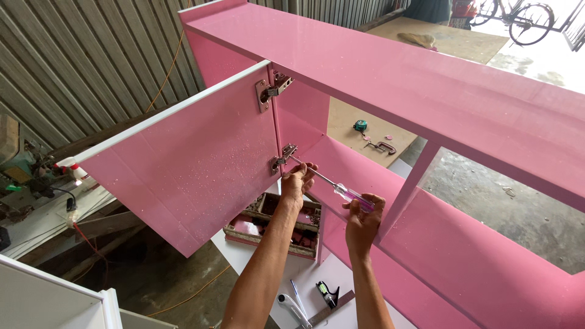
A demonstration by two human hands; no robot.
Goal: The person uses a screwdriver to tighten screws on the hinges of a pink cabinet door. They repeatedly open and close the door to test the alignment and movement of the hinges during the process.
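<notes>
Here, driving a screwdriver (332, 183) into the lower hinge (284, 156).
Right hand (364, 214) clenching the handle, wrist cocked; left hand (298, 180) pinching the shaft beside the pink door (189, 176).

screwdriver tip (291, 159) hidden at lower hinge (283, 156), bicycle (529, 19) cut off by top edge, distant clamp (383, 147) blurred

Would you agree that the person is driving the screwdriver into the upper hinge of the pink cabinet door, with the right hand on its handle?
Not quite. In the head view the screwdriver is at the lower hinge, not the upper hinge. The right hand does grip the handle, and the left hand steadies the shaft.
</notes>
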